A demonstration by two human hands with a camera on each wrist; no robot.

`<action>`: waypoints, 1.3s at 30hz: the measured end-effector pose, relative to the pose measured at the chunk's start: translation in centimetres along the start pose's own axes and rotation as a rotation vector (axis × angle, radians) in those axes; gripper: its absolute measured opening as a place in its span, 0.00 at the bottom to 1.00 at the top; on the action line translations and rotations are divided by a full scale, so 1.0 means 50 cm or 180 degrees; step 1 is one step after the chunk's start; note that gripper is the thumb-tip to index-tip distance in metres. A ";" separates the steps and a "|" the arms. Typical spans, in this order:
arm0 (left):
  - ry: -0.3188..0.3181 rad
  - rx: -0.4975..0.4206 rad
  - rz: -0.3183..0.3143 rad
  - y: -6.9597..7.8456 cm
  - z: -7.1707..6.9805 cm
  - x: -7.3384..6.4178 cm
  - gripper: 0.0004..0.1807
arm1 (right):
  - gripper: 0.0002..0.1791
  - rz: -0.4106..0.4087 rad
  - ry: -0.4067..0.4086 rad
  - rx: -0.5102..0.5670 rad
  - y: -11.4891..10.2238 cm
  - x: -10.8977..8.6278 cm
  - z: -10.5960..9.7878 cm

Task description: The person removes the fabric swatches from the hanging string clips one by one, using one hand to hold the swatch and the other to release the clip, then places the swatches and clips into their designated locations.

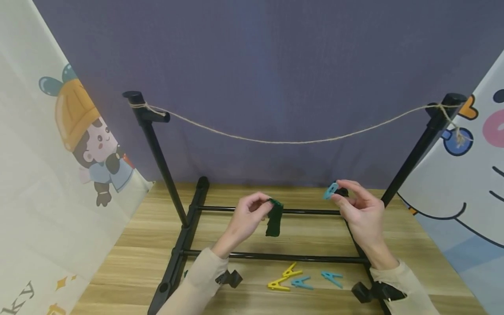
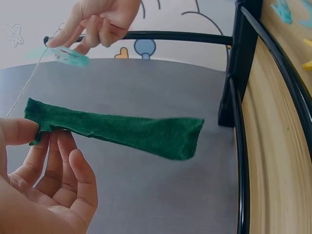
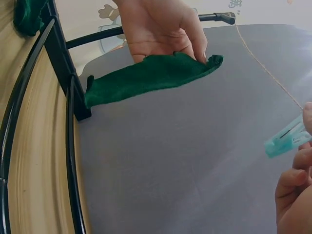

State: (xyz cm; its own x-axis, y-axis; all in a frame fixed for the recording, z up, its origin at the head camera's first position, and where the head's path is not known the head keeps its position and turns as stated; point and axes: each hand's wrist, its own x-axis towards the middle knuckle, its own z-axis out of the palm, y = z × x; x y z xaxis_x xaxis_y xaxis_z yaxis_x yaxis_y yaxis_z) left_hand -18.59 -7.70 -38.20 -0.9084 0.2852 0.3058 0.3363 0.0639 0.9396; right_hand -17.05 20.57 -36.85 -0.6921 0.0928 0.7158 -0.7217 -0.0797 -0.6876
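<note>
Between thumb and fingertips, my left hand (image 1: 245, 218) pinches one end of a narrow dark-green piece of cloth (image 1: 274, 222). The cloth hangs down in the head view; the left wrist view shows its length (image 2: 122, 129). My right hand (image 1: 365, 214) pinches a light-blue clothespin (image 1: 330, 191), held to the right of the cloth and apart from it. A thin twine line (image 1: 271, 142) sags between two posts, farther back and above both hands in the head view; neither hand touches it there.
A black frame has a left post (image 1: 159, 164), a right post (image 1: 413, 153) and low crossbars (image 1: 299, 258). Near the front crossbar, yellow clothespins (image 1: 278, 285) and blue clothespins (image 1: 302, 282) lie on the wooden table (image 1: 130, 267). Another green cloth (image 3: 29, 17) shows in the right wrist view.
</note>
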 end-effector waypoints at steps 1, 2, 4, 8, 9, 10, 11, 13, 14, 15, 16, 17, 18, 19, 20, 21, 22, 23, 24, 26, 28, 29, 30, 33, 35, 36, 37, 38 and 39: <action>0.0007 0.0023 -0.0019 -0.001 -0.002 -0.002 0.09 | 0.21 0.0035 0.0006 -0.0029 0.001 -0.001 -0.001; 0.0015 0.0041 -0.0035 -0.001 -0.003 -0.005 0.09 | 0.21 0.0028 -0.0011 0.0022 0.003 -0.002 -0.002; 0.0027 0.0079 -0.0060 -0.002 -0.007 -0.009 0.09 | 0.21 -0.0019 -0.0048 0.0148 0.008 -0.003 -0.006; 0.0040 0.0120 -0.0075 -0.007 -0.016 -0.016 0.09 | 0.20 -0.0134 -0.0159 0.0379 0.015 -0.002 -0.014; 0.0040 0.0130 -0.0080 -0.009 -0.018 -0.018 0.09 | 0.20 -0.0135 -0.0167 0.0376 0.016 -0.003 -0.015; 0.0037 0.0133 -0.0083 -0.011 -0.020 -0.020 0.09 | 0.20 -0.0133 -0.0174 0.0360 0.016 -0.003 -0.017; 0.0034 0.0137 -0.0088 -0.012 -0.022 -0.021 0.10 | 0.19 -0.0134 -0.0179 0.0345 0.015 -0.002 -0.018; 0.0026 0.0135 -0.0106 -0.014 -0.027 -0.025 0.09 | 0.18 -0.0131 -0.0192 0.0349 0.014 -0.001 -0.020; 0.0020 0.0141 -0.0110 -0.015 -0.029 -0.027 0.09 | 0.18 -0.0121 -0.0189 0.0349 0.013 0.000 -0.021; 0.0017 0.0149 -0.0108 -0.015 -0.031 -0.029 0.09 | 0.18 -0.0105 -0.0184 0.0346 0.013 0.000 -0.022; 0.0011 0.0157 -0.0105 -0.016 -0.033 -0.030 0.09 | 0.17 -0.0075 -0.0171 0.0316 0.012 0.001 -0.023; 0.0008 0.0166 -0.0098 -0.016 -0.035 -0.032 0.09 | 0.16 -0.0041 -0.0161 0.0292 0.011 0.001 -0.024; 0.0002 0.0172 -0.0091 -0.017 -0.037 -0.034 0.09 | 0.15 0.0003 -0.0146 0.0248 0.009 0.001 -0.025; -0.0005 0.0184 -0.0078 -0.018 -0.039 -0.036 0.09 | 0.15 0.0052 -0.0128 0.0190 0.008 0.000 -0.026; -0.0010 0.0194 -0.0064 -0.018 -0.041 -0.037 0.09 | 0.15 0.0107 -0.0113 0.0140 0.006 -0.001 -0.027; -0.0011 0.0198 -0.0053 -0.019 -0.043 -0.038 0.09 | 0.14 0.0161 -0.0103 0.0081 0.006 -0.003 -0.028; -0.0015 0.0198 -0.0047 -0.019 -0.044 -0.039 0.08 | 0.14 0.0204 -0.0096 0.0028 0.005 -0.004 -0.030; -0.0016 0.0197 -0.0042 -0.020 -0.046 -0.040 0.08 | 0.14 0.0231 -0.0095 0.0009 0.005 -0.005 -0.031; -0.0019 0.0195 -0.0043 -0.020 -0.048 -0.041 0.08 | 0.14 0.0254 -0.0089 -0.0011 0.004 -0.007 -0.032; -0.0027 0.0212 -0.0044 -0.021 -0.052 -0.044 0.09 | 0.14 0.0276 -0.0094 -0.0009 0.005 -0.009 -0.033; -0.0060 0.0244 -0.0049 -0.021 -0.056 -0.048 0.09 | 0.14 0.0277 -0.0108 0.0001 0.007 -0.011 -0.034; -0.0082 0.0264 -0.0050 -0.020 -0.058 -0.050 0.09 | 0.14 0.0279 -0.0117 0.0001 0.008 -0.012 -0.035; -0.0103 0.0286 -0.0058 -0.021 -0.061 -0.052 0.09 | 0.14 0.0282 -0.0125 0.0008 0.009 -0.013 -0.035; -0.0124 0.0294 -0.0059 -0.021 -0.067 -0.057 0.09 | 0.15 0.0279 -0.0168 0.0009 0.013 -0.016 -0.036; -0.0105 0.0263 -0.0059 -0.024 -0.072 -0.061 0.09 | 0.15 0.0274 -0.0197 -0.0017 0.014 -0.018 -0.036; -0.0084 0.0253 -0.0058 -0.025 -0.074 -0.063 0.09 | 0.15 0.0286 -0.0206 -0.0042 0.013 -0.019 -0.035; -0.0068 0.0239 -0.0051 -0.026 -0.076 -0.064 0.09 | 0.15 0.0293 -0.0218 -0.0083 0.013 -0.020 -0.035; -0.0057 0.0228 -0.0046 -0.028 -0.078 -0.066 0.09 | 0.15 0.0287 -0.0230 -0.0112 0.014 -0.020 -0.036; -0.0048 0.0230 -0.0046 -0.030 -0.081 -0.068 0.09 | 0.15 0.0284 -0.0240 -0.0137 0.014 -0.021 -0.035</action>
State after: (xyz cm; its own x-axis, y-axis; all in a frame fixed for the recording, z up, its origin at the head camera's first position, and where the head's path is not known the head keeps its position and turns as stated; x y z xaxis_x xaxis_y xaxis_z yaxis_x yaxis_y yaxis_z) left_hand -17.01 -12.61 -40.01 -0.9097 0.2980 0.2893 0.3406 0.1368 0.9302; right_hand -16.80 22.17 -38.32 -0.7533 0.0123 0.6576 -0.6575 -0.0416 -0.7523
